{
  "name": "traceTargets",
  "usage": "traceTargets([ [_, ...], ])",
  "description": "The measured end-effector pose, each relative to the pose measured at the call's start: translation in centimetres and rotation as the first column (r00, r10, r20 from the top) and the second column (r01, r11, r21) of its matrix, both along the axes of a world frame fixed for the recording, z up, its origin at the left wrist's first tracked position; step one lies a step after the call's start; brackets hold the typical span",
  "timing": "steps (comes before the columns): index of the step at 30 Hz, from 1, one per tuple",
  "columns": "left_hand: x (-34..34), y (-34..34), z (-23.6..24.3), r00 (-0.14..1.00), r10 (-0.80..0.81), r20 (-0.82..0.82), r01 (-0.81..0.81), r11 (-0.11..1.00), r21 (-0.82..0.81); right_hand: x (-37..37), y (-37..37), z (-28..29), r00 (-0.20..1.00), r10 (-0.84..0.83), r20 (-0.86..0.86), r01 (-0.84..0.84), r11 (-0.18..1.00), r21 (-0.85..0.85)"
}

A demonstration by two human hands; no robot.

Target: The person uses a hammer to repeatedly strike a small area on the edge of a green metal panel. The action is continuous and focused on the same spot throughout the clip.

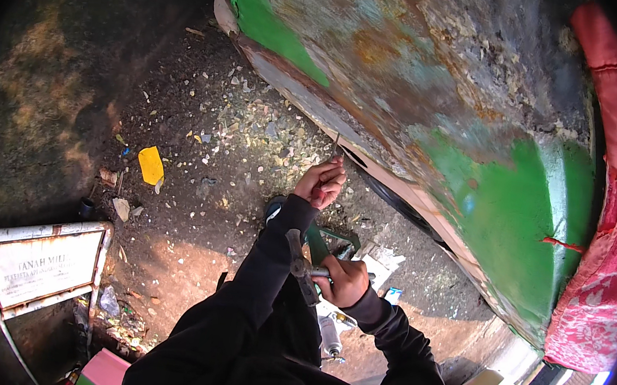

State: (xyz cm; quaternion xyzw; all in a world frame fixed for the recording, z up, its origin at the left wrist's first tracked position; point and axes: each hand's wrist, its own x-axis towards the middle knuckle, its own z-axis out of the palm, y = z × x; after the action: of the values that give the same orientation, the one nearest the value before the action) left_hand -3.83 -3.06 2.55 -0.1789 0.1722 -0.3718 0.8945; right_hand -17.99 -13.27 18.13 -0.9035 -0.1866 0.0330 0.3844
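Observation:
My left hand [322, 183] is closed around a tool with a red handle and a thin metal shaft [336, 145]; whether it is a screwdriver or a chisel I cannot tell. Its shaft points up toward the lower edge of a green vehicle body panel [435, 108], where paint is stripped and rust and grey filler show. Lower and to the right, my right hand [347, 281] grips a hammer [300, 266] by its handle, the metal head sticking out left beside my left forearm. A dark slot in the panel's pale lower edge lies close to the shaft.
Flakes of paint and filler litter the ground [255, 128]. A yellow scrap [151, 165] lies left of my hands. A rusty-framed white sign [45, 264] stands at lower left. Near my legs are a spray can [329, 337] and white paper [383, 266]. Red patterned cloth [594, 316] hangs at right.

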Motion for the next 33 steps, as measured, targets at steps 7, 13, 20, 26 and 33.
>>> traceTargets([
  [7,0.6,0.7,-0.4,0.998,-0.045,-0.042,0.044,0.999,-0.007,1.3,0.1,-0.7,0.999,-0.010,0.049,0.012,0.999,-0.042],
  [13,0.4,0.1,-0.2,0.994,-0.033,-0.106,0.025,0.996,-0.080,2.4,-0.7,-2.5,0.995,-0.090,0.034,0.096,0.948,-0.303],
  [20,0.9,0.0,-0.2,0.995,-0.013,-0.101,0.005,0.997,-0.083,1.2,-1.4,-0.9,0.960,0.129,0.250,-0.106,0.989,-0.105],
  [26,1.3,0.3,-0.6,0.998,0.007,-0.058,-0.011,0.999,-0.053,2.7,-1.0,-1.1,0.986,-0.041,0.163,0.070,0.982,-0.176],
  [33,2.3,-0.2,-0.9,0.997,-0.012,-0.081,0.006,0.998,-0.068,3.5,-1.2,-2.7,0.987,-0.132,0.095,0.152,0.954,-0.259],
])
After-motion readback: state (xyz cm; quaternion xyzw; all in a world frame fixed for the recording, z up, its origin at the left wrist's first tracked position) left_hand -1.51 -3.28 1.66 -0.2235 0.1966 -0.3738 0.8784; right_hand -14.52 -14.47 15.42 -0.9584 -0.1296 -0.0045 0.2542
